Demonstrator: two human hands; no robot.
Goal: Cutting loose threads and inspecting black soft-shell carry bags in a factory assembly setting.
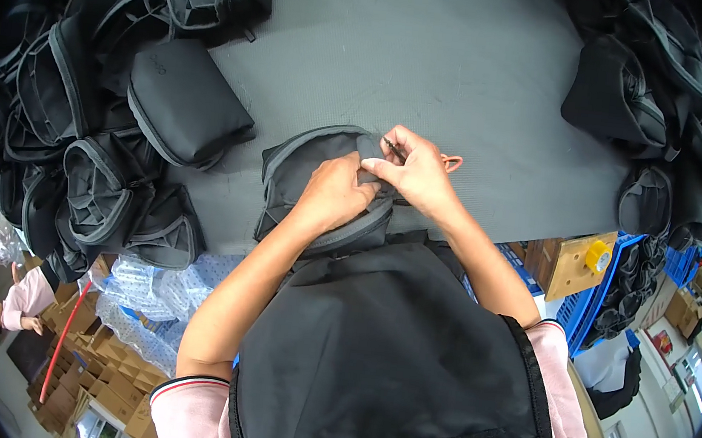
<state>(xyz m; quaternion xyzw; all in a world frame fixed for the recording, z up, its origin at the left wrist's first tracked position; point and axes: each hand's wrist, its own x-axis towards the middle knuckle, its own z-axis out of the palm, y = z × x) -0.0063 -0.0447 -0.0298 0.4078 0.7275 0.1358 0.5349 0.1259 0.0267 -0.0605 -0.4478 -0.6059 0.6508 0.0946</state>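
Note:
A dark grey zippered pouch (297, 158) lies gaping on the table in front of me, its lining showing. My left hand (339, 188) reaches into its mouth, fingers bent and closed on the fabric near the right side. Right beside it, my right hand (414, 170) pinches a small slim tool (392, 149) with a dark tip. An orange loop (453, 163) shows behind that hand; whether it belongs to the tool I cannot tell. My fingers hide the exact spot of lining between the two hands.
Piles of black pouches (184, 99) lie at the left, with more (621, 93) at the right on the grey table (471, 52). A blue crate (586, 304), a tape roll (598, 256) and bubble wrap (155, 288) are near the table's front edge. Another person (24, 300) is at far left.

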